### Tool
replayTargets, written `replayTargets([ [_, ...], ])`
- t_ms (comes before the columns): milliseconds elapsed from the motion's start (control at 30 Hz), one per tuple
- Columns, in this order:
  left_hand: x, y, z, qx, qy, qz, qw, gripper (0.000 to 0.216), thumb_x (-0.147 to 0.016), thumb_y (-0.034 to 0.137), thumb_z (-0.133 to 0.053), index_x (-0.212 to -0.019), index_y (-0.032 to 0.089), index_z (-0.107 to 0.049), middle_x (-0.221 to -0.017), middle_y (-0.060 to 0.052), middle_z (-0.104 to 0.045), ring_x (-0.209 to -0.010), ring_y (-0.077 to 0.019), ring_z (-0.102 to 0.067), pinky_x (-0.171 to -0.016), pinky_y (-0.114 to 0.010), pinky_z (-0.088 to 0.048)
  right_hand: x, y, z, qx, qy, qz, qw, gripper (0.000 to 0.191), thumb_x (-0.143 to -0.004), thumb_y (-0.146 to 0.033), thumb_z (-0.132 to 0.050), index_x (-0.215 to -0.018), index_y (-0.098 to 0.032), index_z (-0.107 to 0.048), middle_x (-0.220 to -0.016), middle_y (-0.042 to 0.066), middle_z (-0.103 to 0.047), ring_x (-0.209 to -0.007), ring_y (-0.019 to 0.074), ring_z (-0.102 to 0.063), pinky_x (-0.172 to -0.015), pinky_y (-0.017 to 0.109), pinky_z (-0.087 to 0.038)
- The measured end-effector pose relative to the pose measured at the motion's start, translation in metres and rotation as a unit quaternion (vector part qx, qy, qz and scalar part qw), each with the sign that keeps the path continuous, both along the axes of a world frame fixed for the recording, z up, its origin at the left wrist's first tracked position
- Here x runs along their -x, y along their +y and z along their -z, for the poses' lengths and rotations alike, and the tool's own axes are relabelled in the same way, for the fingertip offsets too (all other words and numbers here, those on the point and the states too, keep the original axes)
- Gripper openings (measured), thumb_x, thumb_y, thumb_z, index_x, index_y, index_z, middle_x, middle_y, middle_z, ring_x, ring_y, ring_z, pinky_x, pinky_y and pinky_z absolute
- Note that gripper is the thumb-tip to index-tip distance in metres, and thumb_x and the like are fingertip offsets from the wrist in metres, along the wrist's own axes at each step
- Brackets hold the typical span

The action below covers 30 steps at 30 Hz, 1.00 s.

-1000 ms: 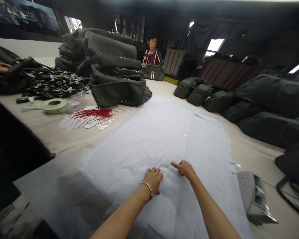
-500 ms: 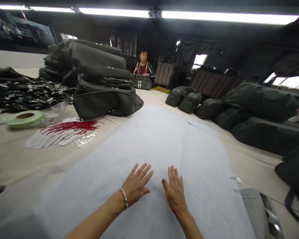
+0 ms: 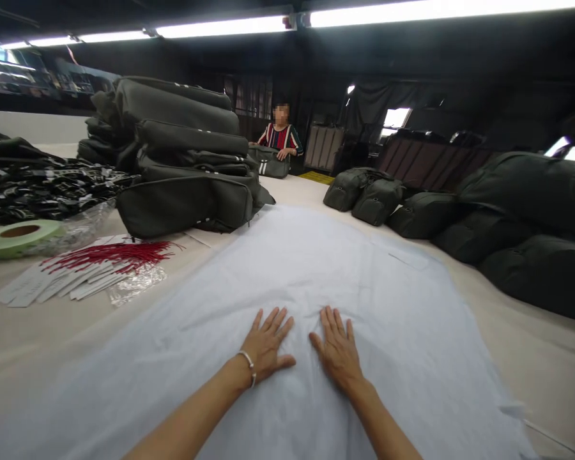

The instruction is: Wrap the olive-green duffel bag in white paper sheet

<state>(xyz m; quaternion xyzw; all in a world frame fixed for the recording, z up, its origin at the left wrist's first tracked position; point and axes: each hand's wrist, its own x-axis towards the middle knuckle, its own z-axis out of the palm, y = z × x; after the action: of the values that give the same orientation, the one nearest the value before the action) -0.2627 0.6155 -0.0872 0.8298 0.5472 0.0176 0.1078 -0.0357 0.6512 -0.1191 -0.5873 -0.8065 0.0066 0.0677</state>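
A large sheet of thin white tissue paper (image 3: 316,268) lies spread over the beige table (image 3: 38,326) in front of me. My left hand (image 3: 267,345), with a thin bracelet at the wrist, lies flat on the sheet, fingers spread. My right hand (image 3: 336,348) rests flat beside it, fingers stretched forward. Both palms press on the paper and hold nothing. Small creases run out from under the fingers.
A stack of dark green bags (image 3: 182,160) stands at the back left, more bags (image 3: 378,198) line the right side. Paper tags with red strings (image 3: 91,268), a green tape roll (image 3: 19,236) and dark straps (image 3: 38,185) lie left. A person (image 3: 281,135) handles a bag at the far end.
A second ago both hands were curled, pinching at the paper. They opened and now lie flat on the sheet, slid slightly forward. My view has lifted and turned a little.
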Motion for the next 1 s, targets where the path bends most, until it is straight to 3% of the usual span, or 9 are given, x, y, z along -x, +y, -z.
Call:
replayTargets([
  [167, -0.030, 0.078, -0.010, -0.013, 0.002, -0.007, 1.000, 0.084, -0.087, 0.073, -0.037, -0.151, 0.020, -0.024, -0.158, -0.015, -0.021, -0.147, -0.0321, -0.016, -0.115, -0.063, -0.013, -0.011, 0.076, -0.024, 0.029, 0.010, 0.014, 0.999, 0.067, -0.097, -0.052, -0.030, -0.148, -0.009, -0.030, -0.157, 0.010, -0.025, -0.147, 0.0272, -0.016, -0.119, 0.055, -0.012],
  [267, -0.032, 0.084, -0.020, -0.006, 0.006, -0.004, 1.000, 0.087, -0.088, 0.073, -0.035, -0.152, 0.017, -0.018, -0.160, -0.014, -0.016, -0.148, -0.0301, -0.011, -0.116, -0.061, -0.009, -0.025, 0.079, -0.037, 0.024, 0.035, 0.020, 0.999, 0.068, -0.099, -0.053, -0.021, -0.151, -0.010, -0.021, -0.160, 0.010, -0.018, -0.148, 0.0254, -0.009, -0.119, 0.055, -0.010],
  [333, -0.020, 0.058, -0.026, -0.012, 0.009, 0.010, 1.000, 0.088, -0.088, 0.074, -0.035, -0.153, 0.018, -0.014, -0.161, -0.012, -0.009, -0.149, -0.0288, -0.003, -0.117, -0.059, -0.001, -0.034, 0.053, -0.040, -0.008, 0.053, -0.013, 0.998, 0.069, -0.098, -0.056, -0.019, -0.153, -0.014, -0.018, -0.160, 0.009, -0.016, -0.148, 0.0241, -0.007, -0.119, 0.054, -0.008],
  [400, 0.001, 0.014, -0.028, -0.016, 0.019, 0.040, 0.999, 0.091, -0.085, 0.077, -0.035, -0.153, 0.020, -0.014, -0.162, -0.012, -0.009, -0.149, -0.0291, -0.002, -0.117, -0.058, 0.003, -0.041, 0.008, -0.037, -0.036, 0.054, -0.066, 0.996, 0.070, -0.098, -0.058, -0.022, -0.153, -0.016, -0.018, -0.160, 0.008, -0.020, -0.148, 0.0236, -0.009, -0.120, 0.053, -0.008],
  [533, 0.043, -0.068, -0.023, 0.028, 0.051, 0.073, 0.996, 0.096, -0.080, 0.082, -0.035, -0.153, 0.022, -0.016, -0.161, -0.013, -0.014, -0.148, -0.0317, -0.008, -0.116, -0.058, 0.001, -0.042, -0.080, -0.016, -0.018, 0.033, -0.131, 0.991, 0.069, -0.097, -0.058, -0.027, -0.151, -0.015, -0.025, -0.157, 0.009, -0.027, -0.148, 0.0238, -0.012, -0.120, 0.051, -0.009],
  [667, 0.054, -0.085, -0.018, 0.063, 0.061, 0.089, 0.992, 0.101, -0.077, 0.082, -0.044, -0.153, 0.022, -0.015, -0.161, -0.014, -0.011, -0.148, -0.0326, -0.006, -0.117, -0.057, -0.001, -0.039, -0.101, -0.002, 0.016, 0.041, -0.134, 0.990, 0.067, -0.097, -0.058, -0.029, -0.145, -0.012, -0.037, -0.157, 0.012, -0.027, -0.148, 0.0250, -0.012, -0.120, 0.052, -0.012],
  [833, 0.061, -0.097, -0.036, 0.068, 0.080, 0.082, 0.991, 0.102, -0.076, 0.077, -0.053, -0.153, 0.023, -0.014, -0.161, -0.013, -0.011, -0.148, -0.0319, -0.006, -0.117, -0.059, -0.003, -0.039, -0.123, -0.032, 0.006, 0.069, -0.099, 0.993, 0.069, -0.097, -0.057, -0.024, -0.152, -0.014, -0.021, -0.158, 0.010, -0.025, -0.148, 0.0232, -0.013, -0.120, 0.051, -0.011],
  [933, 0.092, -0.144, -0.047, 0.000, 0.084, 0.036, 0.996, 0.092, -0.082, 0.072, -0.050, -0.153, 0.024, -0.016, -0.161, -0.012, -0.014, -0.148, -0.0314, -0.009, -0.117, -0.058, -0.003, -0.029, -0.188, -0.056, -0.023, 0.073, -0.090, 0.993, 0.069, -0.098, -0.055, -0.026, -0.154, -0.019, -0.009, -0.159, 0.008, -0.022, -0.147, 0.0246, -0.014, -0.119, 0.052, -0.013],
  [1000, 0.124, -0.186, -0.048, -0.049, 0.088, -0.001, 0.995, 0.089, -0.084, 0.070, -0.050, -0.153, 0.024, -0.017, -0.160, -0.012, -0.018, -0.147, -0.0323, -0.013, -0.117, -0.057, -0.005, -0.019, -0.247, -0.059, -0.038, 0.060, -0.086, 0.994, 0.070, -0.098, -0.053, -0.029, -0.155, -0.020, -0.003, -0.158, 0.007, -0.025, -0.146, 0.0254, -0.019, -0.118, 0.051, -0.016],
])
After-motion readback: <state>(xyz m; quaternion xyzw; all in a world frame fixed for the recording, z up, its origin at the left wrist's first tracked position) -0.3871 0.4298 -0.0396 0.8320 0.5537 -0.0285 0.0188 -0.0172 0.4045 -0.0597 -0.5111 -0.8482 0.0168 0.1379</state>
